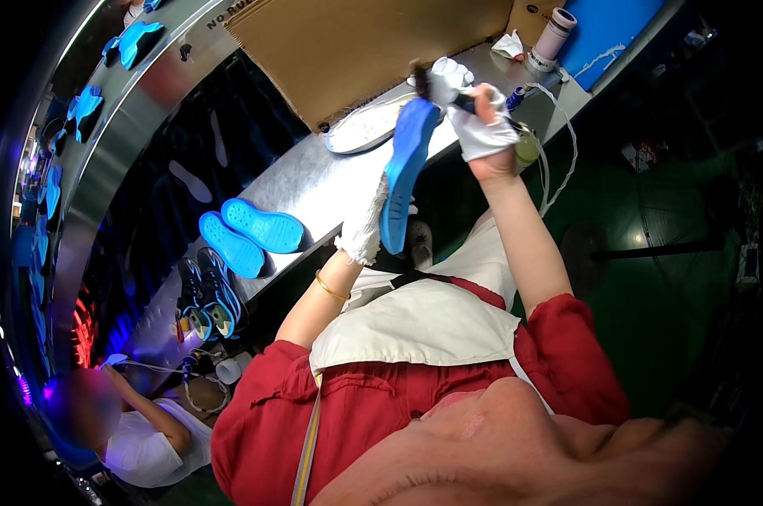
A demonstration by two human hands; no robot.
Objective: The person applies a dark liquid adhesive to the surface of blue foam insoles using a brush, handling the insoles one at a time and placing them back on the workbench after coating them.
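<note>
My left hand (365,223), in a white knitted glove, is closed around a blue shoe sole (402,185) held upright off the near edge of the metal bench. The sole's far end is a darker blue than its near end. A white glove with some fingers bare covers my right hand (485,131), which grips a brush (440,88) at the sole's far end. Motion smears the brush's dark bristles, so I cannot tell whether they touch the sole. Behind the sole, a white shallow tray (366,126) lies on the bench.
Two light-blue soles (262,226) and a pair of dark sneakers (215,291) are on the bench at left. A cardboard box (339,51) stands behind. A pink bottle (553,38) and a white cable (571,126) are at right. Another person (158,447) sits at lower left.
</note>
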